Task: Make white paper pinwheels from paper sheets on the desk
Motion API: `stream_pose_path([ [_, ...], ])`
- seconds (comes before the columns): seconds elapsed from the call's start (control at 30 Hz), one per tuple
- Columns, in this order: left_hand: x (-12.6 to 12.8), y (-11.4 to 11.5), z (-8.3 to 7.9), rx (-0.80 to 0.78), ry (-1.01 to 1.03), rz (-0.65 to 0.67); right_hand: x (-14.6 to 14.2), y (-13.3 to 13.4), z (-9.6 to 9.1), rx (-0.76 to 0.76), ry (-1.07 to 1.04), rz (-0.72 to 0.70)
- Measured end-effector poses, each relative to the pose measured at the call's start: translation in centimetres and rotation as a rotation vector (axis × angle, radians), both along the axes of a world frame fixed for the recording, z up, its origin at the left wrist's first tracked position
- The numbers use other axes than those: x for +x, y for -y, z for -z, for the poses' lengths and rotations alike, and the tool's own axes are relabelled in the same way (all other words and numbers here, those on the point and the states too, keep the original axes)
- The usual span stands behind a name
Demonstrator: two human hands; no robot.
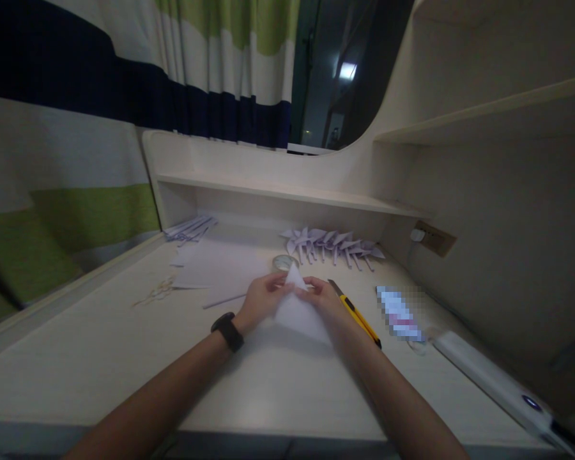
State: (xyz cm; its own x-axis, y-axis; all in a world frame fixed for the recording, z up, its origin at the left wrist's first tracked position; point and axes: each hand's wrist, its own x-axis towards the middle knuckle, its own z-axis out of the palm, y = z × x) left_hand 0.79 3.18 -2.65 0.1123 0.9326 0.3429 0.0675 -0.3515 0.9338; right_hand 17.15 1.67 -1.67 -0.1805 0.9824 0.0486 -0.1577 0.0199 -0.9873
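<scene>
One desk (pixel 100 358), pale. Loose sheets (pixel 211 268), toward its back edge. One folded paper (pixel 301 314), mid-desk, its top corner pinched between my left hand (pixel 263 297) and right hand (pixel 323 295), both clasping it. One yellow knife (pixel 354 313), just beside my right wrist. One tape roll (pixel 283 262), just behind the paper.

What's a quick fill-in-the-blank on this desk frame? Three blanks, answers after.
1. The left hand and right hand together hold a folded white ____.
2. The black watch is on the ____ wrist.
3. The utility knife lying beside the right hand is ____.
Missing: paper; left; yellow.
</scene>
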Motion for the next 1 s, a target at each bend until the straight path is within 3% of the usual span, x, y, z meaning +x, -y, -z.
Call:
stream_pose_path([
  [0.13, 0.1, -0.2, 0.0, -0.035, 0.101, -0.111, -0.5, 0.1, 1.0, 0.043, 0.117, -0.069],
  [0.3, 0.0, 0.4, -0.5, 0.004, 0.090, -0.153, -1.1, 0.1, 1.4, 0.107, 0.096, 0.026],
  [0.47, 0.1, 0.9, -0.7, 0.048, 0.070, -0.097, -1.1, 0.3, -0.2, 0.218, 0.009, 0.135],
  [0.6, 0.2, 1.1, -0.8, 0.104, 0.047, -0.065, -0.9, 0.0, -1.6, 0.211, 0.063, 0.099],
  [1.0, -0.8, 0.8, -2.3, 0.315, 0.021, -0.173, -3.0, -2.7, -3.6, 0.291, 0.043, 0.140],
])
